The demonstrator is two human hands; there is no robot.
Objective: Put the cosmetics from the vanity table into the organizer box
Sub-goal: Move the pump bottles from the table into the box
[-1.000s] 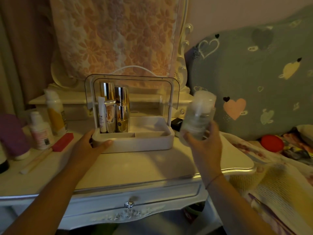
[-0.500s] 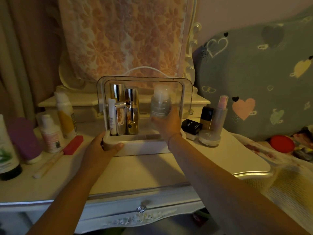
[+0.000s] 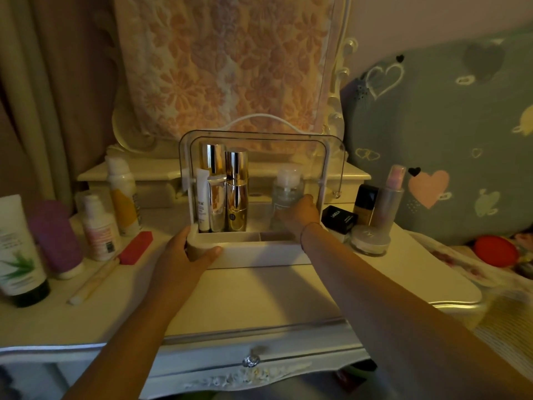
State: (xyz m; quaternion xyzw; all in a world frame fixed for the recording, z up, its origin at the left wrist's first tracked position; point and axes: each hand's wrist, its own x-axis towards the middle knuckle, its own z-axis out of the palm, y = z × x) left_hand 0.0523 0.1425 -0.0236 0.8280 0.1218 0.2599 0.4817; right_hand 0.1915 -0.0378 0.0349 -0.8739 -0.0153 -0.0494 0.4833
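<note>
The white organizer box (image 3: 253, 251) with its clear raised lid stands mid-table. My left hand (image 3: 184, 255) grips its front left corner. My right hand (image 3: 300, 216) reaches inside on the right and is closed around a clear pump bottle (image 3: 287, 186), which stands upright in the back right part. Gold and silver bottles (image 3: 236, 192) and a white tube (image 3: 202, 203) fill the box's back left. Outside on the right are a black box (image 3: 339, 217), a dark foundation bottle (image 3: 364, 203), a pink-capped spray (image 3: 388, 197) and a round jar (image 3: 370, 241).
Left of the box stand a yellow-and-white bottle (image 3: 122, 194), a small pink-labelled bottle (image 3: 99, 226), a purple tube (image 3: 54, 238), an aloe tube (image 3: 18, 252), a red nail block (image 3: 135, 247) and a white stick (image 3: 93, 281). A cloth-covered mirror (image 3: 225, 67) rises behind. A bed lies right.
My right hand carried the clear pump bottle from the table's right side into the box and lowered it into the back right part. My left hand stayed on the box corner.
</note>
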